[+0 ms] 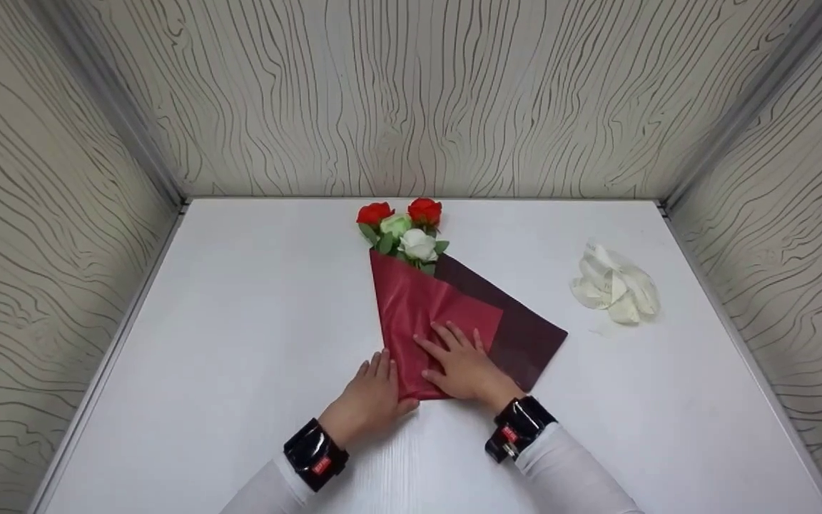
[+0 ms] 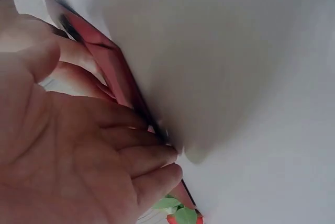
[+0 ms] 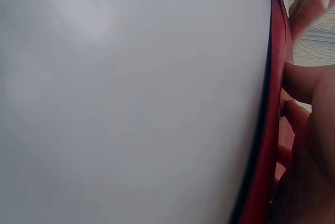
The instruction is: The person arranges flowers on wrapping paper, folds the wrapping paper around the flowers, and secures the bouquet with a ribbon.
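Note:
In the head view a red wrapping paper sheet [image 1: 411,314] with a dark maroon side [image 1: 525,332] lies folded over a small bunch of flowers. Two red roses [image 1: 425,211], a pale green bloom [image 1: 395,225] and a white rose [image 1: 418,245] stick out at its top; the stems are hidden under the paper. My right hand [image 1: 464,364] presses on the red flap with its fingers spread. Along the lower left edge of the paper rests my left hand [image 1: 368,400], fingers extended. The left wrist view shows that hand's fingers [image 2: 149,156] at the paper's edge.
A crumpled piece of whitish paper [image 1: 616,285] lies on the white table [image 1: 254,300] to the right. Panels with a wood-grain pattern [image 1: 411,100] stand behind the table and on both sides.

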Demonstrator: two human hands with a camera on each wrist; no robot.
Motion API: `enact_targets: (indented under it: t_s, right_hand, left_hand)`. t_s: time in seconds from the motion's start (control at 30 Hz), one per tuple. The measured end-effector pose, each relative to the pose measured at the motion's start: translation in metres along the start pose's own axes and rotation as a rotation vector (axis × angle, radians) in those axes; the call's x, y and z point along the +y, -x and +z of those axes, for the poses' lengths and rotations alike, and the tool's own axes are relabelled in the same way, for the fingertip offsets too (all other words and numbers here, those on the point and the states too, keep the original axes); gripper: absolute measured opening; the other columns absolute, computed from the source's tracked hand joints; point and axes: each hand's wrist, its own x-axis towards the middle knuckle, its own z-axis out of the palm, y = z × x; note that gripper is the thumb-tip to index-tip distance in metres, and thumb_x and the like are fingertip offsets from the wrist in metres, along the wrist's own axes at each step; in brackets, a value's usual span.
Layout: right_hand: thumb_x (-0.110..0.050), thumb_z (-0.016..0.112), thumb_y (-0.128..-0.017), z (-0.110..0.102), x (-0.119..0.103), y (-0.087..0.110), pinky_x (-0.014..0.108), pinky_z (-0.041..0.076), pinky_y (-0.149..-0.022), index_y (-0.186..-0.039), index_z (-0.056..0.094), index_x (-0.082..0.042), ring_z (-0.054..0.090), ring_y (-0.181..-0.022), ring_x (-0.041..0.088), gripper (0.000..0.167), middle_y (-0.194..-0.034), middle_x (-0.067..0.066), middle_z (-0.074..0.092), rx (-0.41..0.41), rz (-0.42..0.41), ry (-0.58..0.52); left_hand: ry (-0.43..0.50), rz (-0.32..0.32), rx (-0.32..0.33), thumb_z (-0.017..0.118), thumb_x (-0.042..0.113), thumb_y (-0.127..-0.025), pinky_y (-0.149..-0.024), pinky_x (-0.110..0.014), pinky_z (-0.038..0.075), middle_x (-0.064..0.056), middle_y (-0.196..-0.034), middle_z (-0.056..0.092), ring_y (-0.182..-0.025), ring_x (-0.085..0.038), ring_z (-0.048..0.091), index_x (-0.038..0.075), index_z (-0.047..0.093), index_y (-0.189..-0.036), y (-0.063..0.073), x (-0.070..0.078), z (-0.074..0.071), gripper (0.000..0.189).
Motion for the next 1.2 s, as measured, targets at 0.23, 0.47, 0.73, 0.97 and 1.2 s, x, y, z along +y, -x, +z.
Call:
enact_targets:
  t_s: [0.23, 0.47, 0.73, 0.97, 1.2]
  right_hand:
    - [-0.048, 0.051, -0.099, -0.001, 0.002, 0.001, 0.069, 0.01, -0.109, -0.153, 0.036, -0.027, 0.015, -0.146, 0.039, 0.06, -0.159, 0.012, 0.025, 0.008, -0.006, -0.006]
    - [-0.05, 0.051, -0.098, 0.0, 0.003, 0.0, 0.068, 0.011, -0.109, -0.153, 0.036, -0.028, 0.015, -0.146, 0.038, 0.061, -0.159, 0.01, 0.025, -0.007, -0.012, -0.011]
    - [-0.048, 0.053, -0.098, -0.003, 0.004, -0.002, 0.067, 0.011, -0.11, -0.152, 0.038, -0.028, 0.015, -0.146, 0.037, 0.06, -0.159, 0.01, 0.025, -0.005, -0.01, -0.016]
    - [-0.048, 0.053, -0.098, -0.003, 0.006, -0.002, 0.066, 0.01, -0.11, -0.152, 0.038, -0.028, 0.015, -0.146, 0.036, 0.06, -0.159, 0.009, 0.025, -0.002, -0.014, -0.012]
    - [-0.048, 0.054, -0.097, -0.005, 0.01, -0.005, 0.066, 0.014, -0.11, -0.152, 0.039, -0.029, 0.018, -0.145, 0.036, 0.06, -0.158, 0.01, 0.027, 0.003, -0.042, 0.024]
  left_hand:
    - [-0.02, 0.016, -0.07, 0.049, 0.051, -0.099, -0.11, -0.046, 0.032, -0.028, -0.148, 0.037, -0.138, -0.038, 0.035, -0.012, 0.044, -0.14, 0.009, 0.006, -0.003, 0.075]
    - [-0.1, 0.054, -0.105, 0.051, 0.044, -0.1, -0.109, -0.042, 0.034, -0.026, -0.148, 0.039, -0.136, -0.036, 0.039, -0.01, 0.048, -0.138, 0.017, 0.01, -0.006, 0.066]
    - [-0.12, 0.069, -0.087, 0.056, 0.039, -0.098, -0.109, -0.042, 0.035, -0.025, -0.147, 0.042, -0.135, -0.035, 0.042, -0.007, 0.052, -0.136, 0.016, 0.008, -0.005, 0.06]
    - [-0.101, 0.137, 0.143, 0.066, 0.033, -0.093, -0.099, -0.044, 0.045, -0.016, -0.124, 0.058, -0.117, -0.029, 0.057, 0.001, 0.065, -0.118, 0.008, -0.004, 0.003, 0.04]
    - [-0.071, 0.183, 0.122, 0.062, 0.032, -0.097, -0.107, -0.048, 0.037, -0.015, -0.147, 0.045, -0.136, -0.032, 0.041, 0.009, 0.058, -0.137, -0.004, -0.007, 0.005, 0.046]
